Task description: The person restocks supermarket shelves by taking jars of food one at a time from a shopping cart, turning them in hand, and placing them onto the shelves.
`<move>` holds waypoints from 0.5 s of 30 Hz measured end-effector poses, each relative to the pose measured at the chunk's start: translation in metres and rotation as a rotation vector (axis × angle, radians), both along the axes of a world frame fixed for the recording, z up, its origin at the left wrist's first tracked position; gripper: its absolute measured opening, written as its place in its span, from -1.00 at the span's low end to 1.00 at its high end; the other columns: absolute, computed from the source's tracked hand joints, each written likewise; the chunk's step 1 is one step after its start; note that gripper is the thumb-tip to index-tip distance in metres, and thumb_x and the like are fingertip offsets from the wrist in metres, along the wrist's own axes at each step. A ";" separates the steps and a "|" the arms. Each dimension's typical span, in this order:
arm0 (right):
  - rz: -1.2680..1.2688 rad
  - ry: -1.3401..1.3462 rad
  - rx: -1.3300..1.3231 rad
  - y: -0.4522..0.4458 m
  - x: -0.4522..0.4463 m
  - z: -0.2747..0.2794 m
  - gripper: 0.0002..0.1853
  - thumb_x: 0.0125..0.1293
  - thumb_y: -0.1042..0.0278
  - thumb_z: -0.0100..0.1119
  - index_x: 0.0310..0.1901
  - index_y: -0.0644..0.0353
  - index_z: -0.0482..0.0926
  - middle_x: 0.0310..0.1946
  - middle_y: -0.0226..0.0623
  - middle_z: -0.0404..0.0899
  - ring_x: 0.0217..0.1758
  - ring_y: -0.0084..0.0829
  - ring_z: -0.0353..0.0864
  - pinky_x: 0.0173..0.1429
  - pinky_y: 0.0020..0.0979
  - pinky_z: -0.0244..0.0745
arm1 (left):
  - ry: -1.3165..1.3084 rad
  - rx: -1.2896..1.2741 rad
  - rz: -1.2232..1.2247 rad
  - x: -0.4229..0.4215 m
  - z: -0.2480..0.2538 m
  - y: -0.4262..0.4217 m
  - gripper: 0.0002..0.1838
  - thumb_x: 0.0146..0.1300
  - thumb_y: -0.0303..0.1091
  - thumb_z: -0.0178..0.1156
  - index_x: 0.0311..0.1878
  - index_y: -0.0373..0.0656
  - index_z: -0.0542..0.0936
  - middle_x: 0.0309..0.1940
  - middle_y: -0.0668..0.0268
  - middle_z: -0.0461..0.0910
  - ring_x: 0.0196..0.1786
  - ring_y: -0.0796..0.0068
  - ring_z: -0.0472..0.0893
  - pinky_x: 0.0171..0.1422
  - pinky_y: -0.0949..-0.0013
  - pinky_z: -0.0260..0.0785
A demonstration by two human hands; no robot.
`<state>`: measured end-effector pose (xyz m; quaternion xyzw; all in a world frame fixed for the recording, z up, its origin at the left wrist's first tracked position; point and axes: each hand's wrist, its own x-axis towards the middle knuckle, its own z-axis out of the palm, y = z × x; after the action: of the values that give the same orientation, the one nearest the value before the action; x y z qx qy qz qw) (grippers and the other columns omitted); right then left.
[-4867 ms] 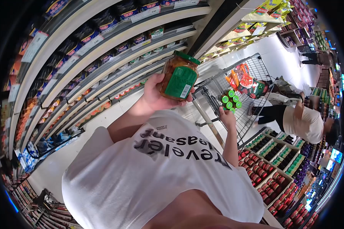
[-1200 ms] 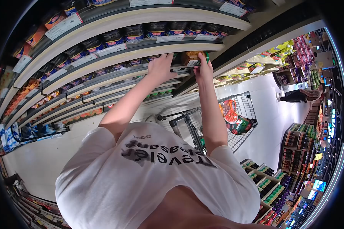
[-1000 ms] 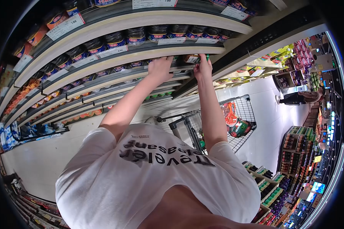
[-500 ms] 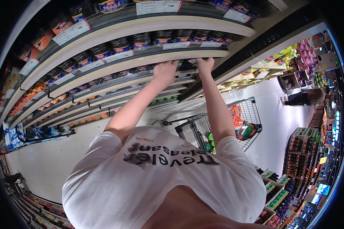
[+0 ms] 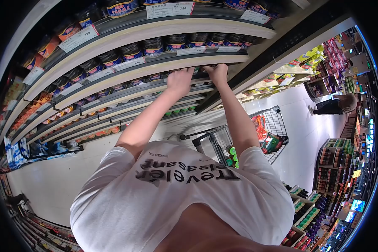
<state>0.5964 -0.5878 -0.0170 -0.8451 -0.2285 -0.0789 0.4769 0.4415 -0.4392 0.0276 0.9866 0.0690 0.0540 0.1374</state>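
Both arms stretch forward to a tiered store shelf (image 5: 155,63) lined with jars. My left hand (image 5: 180,81) is curled at the front of a lower tier, just below a pale shelf edge, its fingertips hidden. Close to its right, my right hand (image 5: 218,74) reaches in under the same edge, thumb toward the left and fingers bent out of sight. What either hand grips cannot be made out. Dark-lidded jars (image 5: 153,45) with blue and red labels stand in a row on the tier above, behind price tags (image 5: 190,51).
A wire shopping cart (image 5: 276,115) holding red and green packages (image 5: 271,143) and green-topped cans (image 5: 232,156) stands below my right arm. Another person (image 5: 338,104) is farther off in the aisle. A dark shelf post (image 5: 277,52) rises right of my hands.
My right hand has shifted a little to the left, nearer my left hand, and its thumb now shows more. My left hand stays almost in place. The view has moved slightly.
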 end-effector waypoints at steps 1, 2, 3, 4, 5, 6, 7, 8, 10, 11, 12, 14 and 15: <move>-0.001 -0.055 -0.057 -0.001 0.001 -0.001 -0.58 -0.08 0.36 0.67 -0.15 0.31 0.75 -0.23 0.03 0.78 -0.08 0.07 0.77 0.01 -0.11 0.66 | 0.000 0.000 0.000 0.000 0.000 -0.001 -0.19 0.07 -0.36 0.41 0.46 -0.07 0.39 0.12 0.07 0.65 0.02 -0.01 0.74 0.03 -0.01 0.63; -0.002 -0.111 -0.114 -0.002 0.001 -0.001 -0.53 -0.08 0.32 0.69 -0.10 0.29 0.74 -0.20 0.03 0.78 -0.06 0.08 0.76 0.03 -0.10 0.66 | 0.013 -0.005 0.003 0.000 0.001 -0.001 -0.19 0.07 -0.36 0.40 0.46 -0.07 0.39 0.13 0.07 0.65 0.02 -0.01 0.74 0.03 -0.01 0.63; -0.001 -0.113 -0.114 -0.003 0.003 -0.001 -0.53 -0.08 0.32 0.69 -0.10 0.29 0.74 -0.20 0.03 0.78 -0.06 0.08 0.76 0.03 -0.10 0.66 | 0.025 -0.009 0.009 0.001 0.001 -0.001 -0.19 0.07 -0.37 0.40 0.46 -0.08 0.39 0.13 0.07 0.65 0.02 -0.02 0.74 0.03 -0.01 0.63; 0.039 -0.100 -0.115 -0.004 0.002 0.001 -0.49 -0.08 0.30 0.70 -0.06 0.27 0.73 -0.16 0.04 0.77 -0.03 0.08 0.75 0.05 -0.09 0.65 | 0.023 -0.008 0.009 0.001 0.002 -0.001 -0.19 0.07 -0.37 0.40 0.46 -0.08 0.39 0.13 0.07 0.65 0.02 -0.02 0.74 0.03 -0.01 0.63; 0.078 -0.085 -0.116 -0.005 0.001 0.004 -0.45 -0.08 0.28 0.71 -0.02 0.25 0.72 -0.12 0.04 0.77 -0.01 0.09 0.74 0.07 -0.09 0.65 | 0.022 -0.008 0.009 0.001 0.001 -0.001 -0.19 0.07 -0.38 0.39 0.46 -0.08 0.38 0.14 0.06 0.64 0.03 -0.02 0.74 0.04 -0.01 0.63; 0.078 -0.085 -0.115 -0.004 -0.001 0.006 -0.45 -0.08 0.28 0.71 -0.02 0.25 0.72 -0.12 0.04 0.77 -0.01 0.09 0.74 0.07 -0.09 0.65 | 0.021 -0.008 0.009 0.001 0.001 -0.001 -0.19 0.07 -0.38 0.39 0.46 -0.08 0.38 0.15 0.06 0.64 0.03 -0.02 0.74 0.04 -0.01 0.63; 0.088 -0.066 -0.137 -0.003 -0.001 0.006 -0.44 -0.07 0.28 0.71 0.00 0.24 0.72 -0.10 0.04 0.76 0.00 0.09 0.74 0.07 -0.09 0.65 | 0.021 -0.007 0.009 0.000 0.002 0.000 -0.19 0.07 -0.38 0.39 0.46 -0.08 0.38 0.15 0.06 0.64 0.03 -0.02 0.74 0.04 -0.01 0.63; 0.098 -0.046 -0.158 -0.003 0.000 0.006 -0.43 -0.07 0.28 0.71 0.02 0.23 0.71 -0.07 0.04 0.76 0.00 0.09 0.74 0.08 -0.09 0.65 | 0.020 -0.009 0.005 0.000 0.002 0.000 -0.19 0.06 -0.39 0.39 0.46 -0.09 0.38 0.15 0.06 0.64 0.03 -0.03 0.74 0.04 -0.02 0.63; 0.106 -0.084 -0.162 -0.004 0.001 0.005 -0.44 -0.07 0.28 0.71 0.00 0.23 0.71 -0.10 0.02 0.76 -0.05 0.09 0.74 0.04 -0.09 0.65 | 0.018 -0.010 0.001 -0.001 0.004 -0.001 -0.20 0.06 -0.39 0.38 0.45 -0.09 0.39 0.16 0.06 0.63 0.03 -0.04 0.74 0.04 -0.02 0.63; 0.116 -0.121 -0.167 -0.004 0.003 0.004 -0.45 -0.07 0.28 0.70 -0.02 0.24 0.70 -0.13 0.01 0.76 -0.09 0.09 0.75 0.01 -0.09 0.66 | 0.027 -0.016 -0.001 -0.001 0.005 -0.001 -0.19 0.06 -0.40 0.37 0.46 -0.09 0.39 0.17 0.05 0.63 0.02 -0.04 0.74 0.04 -0.03 0.63; 0.116 -0.122 -0.167 -0.006 0.004 0.004 -0.45 -0.07 0.28 0.70 -0.02 0.24 0.70 -0.13 0.01 0.76 -0.09 0.09 0.75 0.01 -0.09 0.66 | 0.036 -0.022 -0.004 -0.001 0.006 -0.001 -0.19 0.06 -0.41 0.36 0.46 -0.10 0.38 0.19 0.04 0.62 0.02 -0.05 0.74 0.04 -0.04 0.63; 0.142 -0.079 -0.204 -0.010 0.005 0.007 -0.47 -0.05 0.28 0.68 -0.04 0.25 0.67 -0.22 -0.02 0.75 -0.18 0.07 0.74 -0.06 -0.09 0.67 | 0.026 -0.021 -0.004 -0.002 0.007 -0.001 -0.18 0.06 -0.42 0.36 0.48 -0.09 0.38 0.20 0.04 0.62 0.02 -0.05 0.74 0.03 -0.04 0.63; 0.139 -0.080 -0.204 -0.010 0.004 0.008 -0.47 -0.05 0.28 0.68 -0.04 0.25 0.67 -0.22 -0.02 0.75 -0.18 0.07 0.74 -0.06 -0.09 0.67 | 0.016 -0.020 -0.004 -0.002 0.008 -0.001 -0.17 0.06 -0.43 0.35 0.49 -0.09 0.37 0.21 0.03 0.61 0.02 -0.06 0.74 0.03 -0.04 0.64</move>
<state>0.6006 -0.5983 -0.0093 -0.8675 -0.3123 -0.0556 0.3831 0.4395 -0.4403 0.0352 0.9857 0.0689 0.0451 0.1470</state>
